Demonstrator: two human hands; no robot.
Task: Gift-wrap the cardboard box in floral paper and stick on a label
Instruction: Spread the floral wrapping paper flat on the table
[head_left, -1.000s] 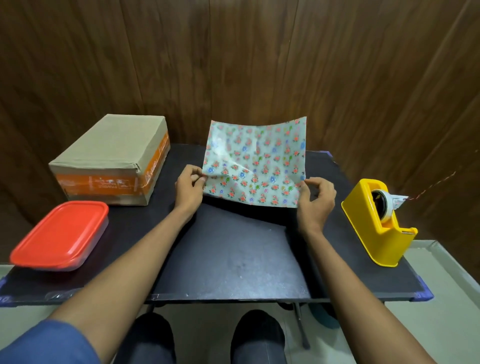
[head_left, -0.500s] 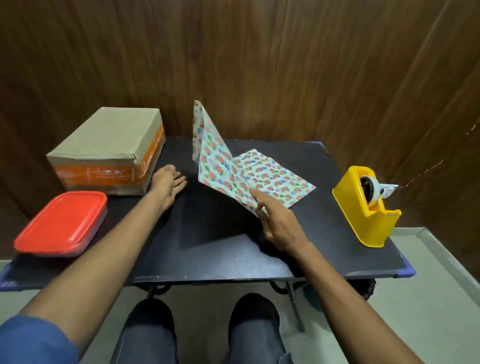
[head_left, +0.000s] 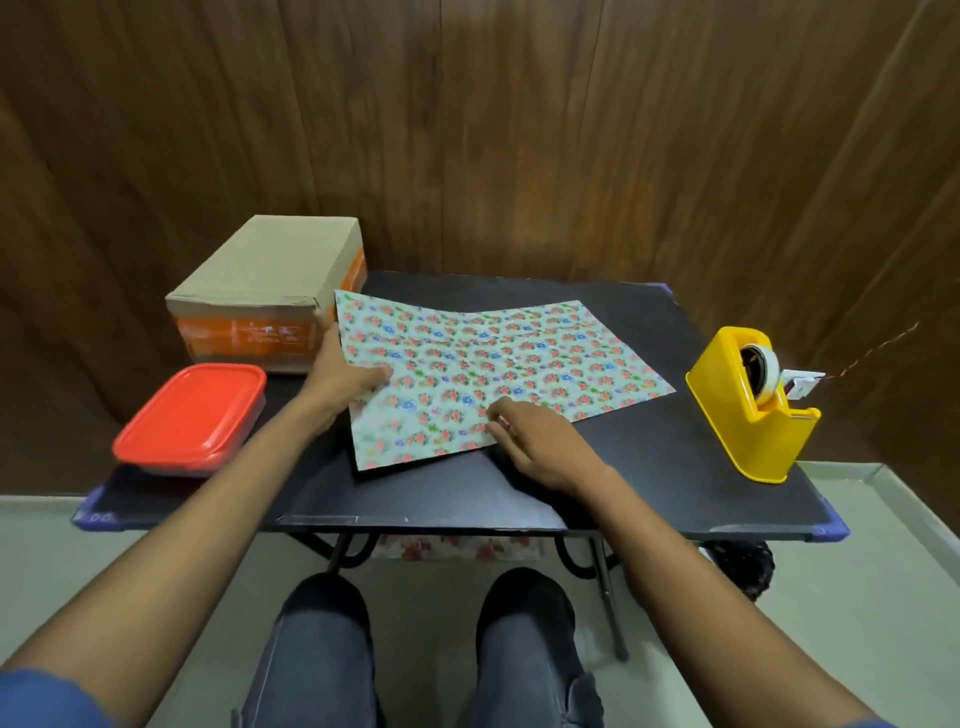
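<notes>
Both grips rest on the creased floral paper (head_left: 488, 364) spread across the matte black worktop (head_left: 649, 467): left hand (head_left: 343, 374) pinching its edge, right hand (head_left: 540, 441) pressing loosely curled, beside the cardboard box (head_left: 265, 291).

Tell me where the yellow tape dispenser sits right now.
In the head view, the yellow plastic tape dispenser stands at the right edge of the black table, apart from the floral paper sheet to its left.
</notes>
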